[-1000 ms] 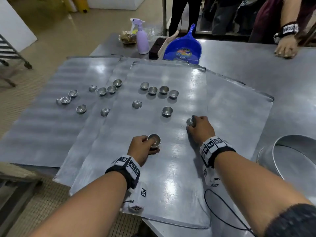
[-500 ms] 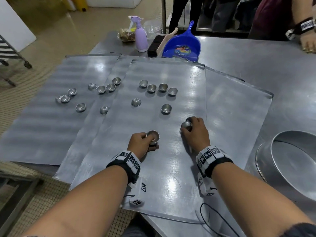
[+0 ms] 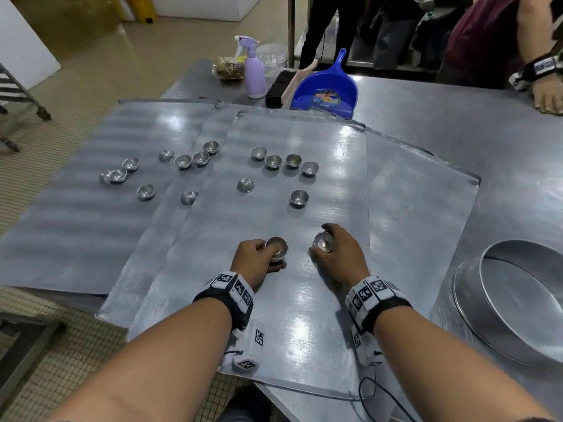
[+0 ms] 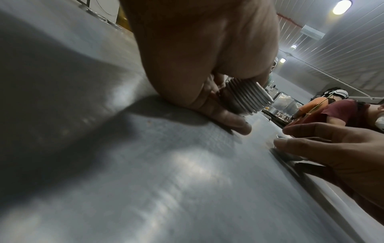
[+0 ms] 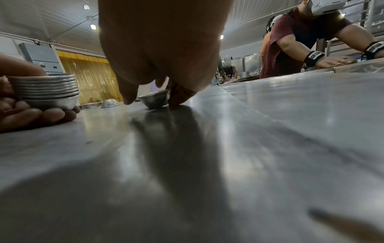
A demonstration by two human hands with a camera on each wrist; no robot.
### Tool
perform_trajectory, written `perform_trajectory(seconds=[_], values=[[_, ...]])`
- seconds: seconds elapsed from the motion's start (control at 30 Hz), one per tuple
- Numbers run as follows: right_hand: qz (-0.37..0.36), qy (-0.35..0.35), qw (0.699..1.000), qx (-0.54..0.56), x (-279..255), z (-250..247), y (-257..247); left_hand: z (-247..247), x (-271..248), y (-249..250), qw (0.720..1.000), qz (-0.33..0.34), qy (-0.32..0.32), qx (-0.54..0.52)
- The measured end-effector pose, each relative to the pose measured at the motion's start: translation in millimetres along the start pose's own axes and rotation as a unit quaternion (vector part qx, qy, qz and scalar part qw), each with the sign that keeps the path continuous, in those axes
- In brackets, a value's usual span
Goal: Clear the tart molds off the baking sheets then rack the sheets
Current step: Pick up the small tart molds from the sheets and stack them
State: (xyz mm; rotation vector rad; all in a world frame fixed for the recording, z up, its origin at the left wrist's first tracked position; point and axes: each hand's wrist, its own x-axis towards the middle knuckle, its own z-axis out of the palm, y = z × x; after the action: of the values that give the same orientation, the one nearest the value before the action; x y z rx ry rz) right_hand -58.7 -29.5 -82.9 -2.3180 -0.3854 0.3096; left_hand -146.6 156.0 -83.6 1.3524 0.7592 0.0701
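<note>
Three overlapping metal baking sheets lie on the steel table; the top sheet (image 3: 304,315) is nearest me. My left hand (image 3: 259,258) grips a stack of nested tart molds (image 3: 276,245) (image 4: 247,100) (image 5: 47,92), knuckles resting on the sheet. My right hand (image 3: 338,254) pinches a single tart mold (image 3: 323,242) (image 5: 154,99) that touches the top sheet, just right of the stack. Several loose molds (image 3: 299,197) sit farther back on the top sheet, others (image 3: 146,191) on the two sheets to the left.
A large round metal pan (image 3: 524,303) sits at the right table edge. A blue dustpan (image 3: 327,88), a brush and a purple spray bottle (image 3: 254,73) stand behind the sheets. Another person's hand (image 3: 548,95) rests on the far right of the table. A rack (image 3: 18,95) stands on the floor at left.
My right hand has slid the single mold leftward and toward me, closer to the stack in my left hand. The left hand has barely moved.
</note>
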Motion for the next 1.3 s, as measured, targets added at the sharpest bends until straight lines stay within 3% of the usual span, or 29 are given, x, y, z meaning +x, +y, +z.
perform_trajectory(seconds=[0.67,0.77,0.9,1.03,1.3], values=[[0.02,-0.005,0.999,-0.039,-33.9,-6.4,2.3,-0.4,-10.3,6.0,1.0,0.024,-0.007,-0.005],[0.019,0.0,1.0,-0.013,-35.3,-8.7,-2.6,-2.1,-10.8,8.9,0.998,0.053,0.008,0.026],[0.005,0.023,0.999,0.036,-32.2,-1.7,-20.7,-10.8,1.7,18.1,0.994,0.093,0.04,0.038],[-0.02,0.037,0.996,0.077,-28.0,12.6,-57.5,-24.8,10.4,28.5,0.995,0.098,0.004,0.019],[-0.049,0.026,0.993,0.106,-16.1,57.2,-117.3,-60.2,21.4,51.8,0.998,0.024,-0.029,-0.053]])
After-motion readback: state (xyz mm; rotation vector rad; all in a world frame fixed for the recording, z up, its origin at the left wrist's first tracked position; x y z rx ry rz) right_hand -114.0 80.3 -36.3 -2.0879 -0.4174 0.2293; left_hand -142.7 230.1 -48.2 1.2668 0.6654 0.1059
